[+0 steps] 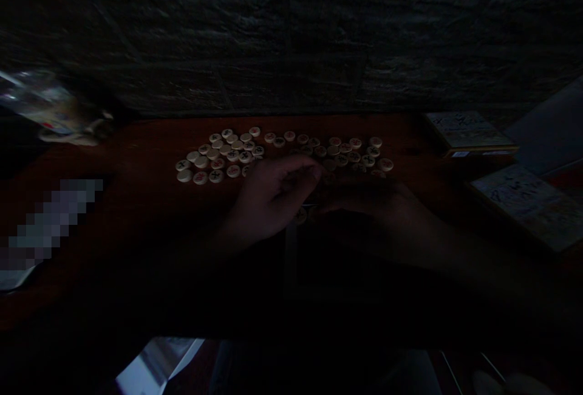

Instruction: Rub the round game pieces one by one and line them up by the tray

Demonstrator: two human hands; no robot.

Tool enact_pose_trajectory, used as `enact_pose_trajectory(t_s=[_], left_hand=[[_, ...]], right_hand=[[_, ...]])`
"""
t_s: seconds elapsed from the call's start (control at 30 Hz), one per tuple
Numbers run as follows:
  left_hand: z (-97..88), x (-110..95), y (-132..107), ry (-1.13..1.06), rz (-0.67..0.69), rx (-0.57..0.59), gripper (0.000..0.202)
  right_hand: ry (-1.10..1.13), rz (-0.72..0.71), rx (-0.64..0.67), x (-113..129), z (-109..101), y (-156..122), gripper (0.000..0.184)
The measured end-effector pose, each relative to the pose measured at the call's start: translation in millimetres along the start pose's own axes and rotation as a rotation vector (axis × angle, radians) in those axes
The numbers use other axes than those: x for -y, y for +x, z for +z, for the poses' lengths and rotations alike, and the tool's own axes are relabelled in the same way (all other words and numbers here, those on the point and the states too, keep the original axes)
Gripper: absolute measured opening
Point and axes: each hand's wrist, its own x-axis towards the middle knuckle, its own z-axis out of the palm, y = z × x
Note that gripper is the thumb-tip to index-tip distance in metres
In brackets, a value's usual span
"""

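The scene is very dark. Several pale round game discs (223, 155) with red or black marks lie scattered on a reddish table (146, 212), from the middle left to the right (359, 152). My left hand (273, 197) rests just in front of them with its fingers curled toward my right hand (378, 203). The two hands meet at the table's middle, over a disc or two (299, 216). What the fingers hold is hidden in shadow.
A flat box (469, 130) and its lid or board (532, 203) with printed marks lie at the right. A plastic bottle (45, 106) lies at the far left. A dark stone wall stands behind the table. A pale sheet (155, 364) shows below the table's front edge.
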Motion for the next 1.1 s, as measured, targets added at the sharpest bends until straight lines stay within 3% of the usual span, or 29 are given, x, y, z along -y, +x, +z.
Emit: enact_pose_trajectory(t_s=[0.2,0.5,0.73,1.1], left_hand=[[-0.8,1,1,0.000,-0.003,-0.026,0.022],[-9.6,14,12,-0.059,-0.037,-0.182,0.018],[-24.2,24,24,0.179,0.024,-0.255,0.020],[-22.2,29,20,0.273,0.084,-0.192,0.019]], right_hand=[[0.010,0.019,-0.068,-1,-2,0,0.014],[0.010,0.342,-0.339,-17,-13,3,0.010],[0.009,0.405,-0.350,-27,-13,4,0.013],[0.032,0.386,-0.344,-30,-11,3,0.014]])
